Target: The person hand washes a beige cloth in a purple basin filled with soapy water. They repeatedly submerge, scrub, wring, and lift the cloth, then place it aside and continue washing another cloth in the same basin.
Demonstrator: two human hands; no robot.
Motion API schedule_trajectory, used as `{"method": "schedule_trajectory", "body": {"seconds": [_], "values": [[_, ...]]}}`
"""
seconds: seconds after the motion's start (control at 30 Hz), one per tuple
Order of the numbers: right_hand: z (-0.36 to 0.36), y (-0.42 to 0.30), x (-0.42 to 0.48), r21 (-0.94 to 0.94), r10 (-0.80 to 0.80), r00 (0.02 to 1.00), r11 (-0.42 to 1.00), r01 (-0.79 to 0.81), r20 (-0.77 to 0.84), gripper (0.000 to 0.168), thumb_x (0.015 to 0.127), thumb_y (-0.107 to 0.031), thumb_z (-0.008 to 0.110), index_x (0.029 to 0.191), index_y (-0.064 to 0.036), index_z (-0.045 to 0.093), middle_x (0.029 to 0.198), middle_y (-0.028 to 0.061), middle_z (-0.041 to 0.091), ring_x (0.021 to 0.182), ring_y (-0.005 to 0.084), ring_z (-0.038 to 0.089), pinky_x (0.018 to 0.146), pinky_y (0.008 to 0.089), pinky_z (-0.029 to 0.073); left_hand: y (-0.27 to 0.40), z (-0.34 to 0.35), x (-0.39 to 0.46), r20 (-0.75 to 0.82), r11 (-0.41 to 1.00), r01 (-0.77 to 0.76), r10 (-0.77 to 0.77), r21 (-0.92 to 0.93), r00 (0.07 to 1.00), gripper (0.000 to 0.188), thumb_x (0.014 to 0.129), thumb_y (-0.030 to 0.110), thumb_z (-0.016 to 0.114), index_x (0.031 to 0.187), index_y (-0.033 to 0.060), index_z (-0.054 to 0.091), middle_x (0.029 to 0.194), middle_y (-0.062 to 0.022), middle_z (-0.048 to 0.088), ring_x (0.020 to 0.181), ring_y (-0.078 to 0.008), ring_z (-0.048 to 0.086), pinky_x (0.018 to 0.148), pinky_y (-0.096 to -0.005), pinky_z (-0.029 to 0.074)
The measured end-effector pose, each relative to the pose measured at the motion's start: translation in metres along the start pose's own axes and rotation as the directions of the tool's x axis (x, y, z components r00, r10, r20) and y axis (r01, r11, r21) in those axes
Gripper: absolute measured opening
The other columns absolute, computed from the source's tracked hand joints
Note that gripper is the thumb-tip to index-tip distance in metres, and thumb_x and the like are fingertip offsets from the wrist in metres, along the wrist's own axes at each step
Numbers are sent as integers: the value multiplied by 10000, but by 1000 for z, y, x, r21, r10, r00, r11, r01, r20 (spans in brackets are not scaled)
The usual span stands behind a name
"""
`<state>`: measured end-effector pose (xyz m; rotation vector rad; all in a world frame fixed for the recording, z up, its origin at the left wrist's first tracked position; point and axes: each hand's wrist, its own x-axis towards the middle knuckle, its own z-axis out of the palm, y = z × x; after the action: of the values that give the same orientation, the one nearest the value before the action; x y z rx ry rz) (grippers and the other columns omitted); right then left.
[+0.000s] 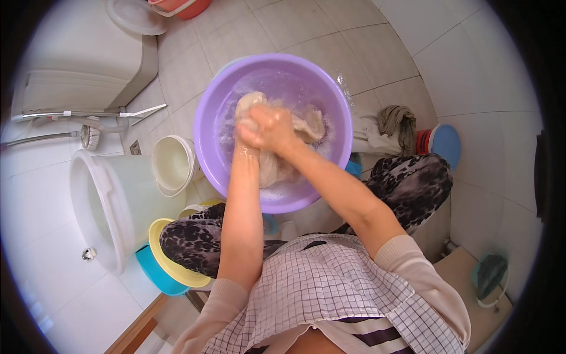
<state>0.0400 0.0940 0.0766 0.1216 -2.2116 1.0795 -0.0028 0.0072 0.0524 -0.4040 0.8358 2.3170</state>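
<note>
A purple plastic basin [205,170] holds sudsy water, and a wet cream-coloured cloth [270,170] lies bunched in it. Both hands are together over the cloth at the basin's middle. My left hand [247,132] is closed on a bunched part of the cloth, its fingers blurred and partly covered. Against it, from the right, my right hand [274,126] presses with curled fingers, also on the cloth. One end of the cloth spreads to the right in the water, and another part hangs below the wrists.
Cream buckets [173,166] and a large translucent tub [132,194] stand to the left. Yellow [161,234] and blue basins [154,272] are by the left knee. Cloths [400,124] and a red tub with a blue lid [445,144] lie right. A floor squeegee [143,113] is upper left.
</note>
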Motion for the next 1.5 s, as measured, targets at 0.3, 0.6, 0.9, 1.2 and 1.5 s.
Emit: {"method": "schedule_trajectory", "body": {"seconds": [0.3, 0.6, 0.9, 1.2, 1.5], "values": [[-3, 62, 18, -496, 121, 948, 867, 44, 296, 158, 791, -271, 576, 820, -122, 619, 840, 65, 586, 893, 233, 538, 797, 433, 386, 1, -33, -14, -317, 737, -95, 398, 669, 861, 468, 869, 333, 565, 1131, -54, 527, 1088, -120, 593, 941, -235, 579, 826, -335, 452], [13, 74, 10, -538, 507, 747, 808, -239, 430, 319, 800, -214, 542, 1102, -110, 557, 1026, 119, 564, 957, 316, 532, 843, 439, 416, -4, -40, -10, -479, 810, 183, 134, 557, 868, 522, 823, 295, 631, 1195, -41, 485, 1121, -169, 558, 989, -275, 557, 837, -347, 451], [-52, 6, 28, 271, 457, 110, -303, -914, 883, 590, 787, -472, 631, 1101, 22, 553, 1026, 122, 613, 990, 208, 575, 815, 339, 486, -27, 46, -97, 348, 407, -539, 456, 738, 820, 514, 795, 184, 678, 1213, 1, 441, 1133, -105, 528, 1073, -181, 487, 915, -308, 393], [-43, -69, 30, -115, 255, 874, 967, -228, 413, 392, 716, -159, 608, 1061, 4, 520, 917, 197, 579, 751, 385, 591, 683, 441, 491, -11, -10, -53, 152, 997, -58, 64, -42, 986, 603, 884, 551, 383, 1107, 3, 497, 1051, -125, 547, 983, -233, 531, 896, -355, 425], [-46, -74, -32, -54, 125, 928, 992, -113, 351, 154, 717, -201, 647, 800, -79, 600, 766, 161, 563, 583, 333, 581, 514, 399, 474, -28, -69, 15, 752, 850, 383, 23, -362, 659, 517, 931, 425, 353, 1226, 11, 448, 1211, -162, 483, 1119, -242, 468, 948, -340, 401]]}}
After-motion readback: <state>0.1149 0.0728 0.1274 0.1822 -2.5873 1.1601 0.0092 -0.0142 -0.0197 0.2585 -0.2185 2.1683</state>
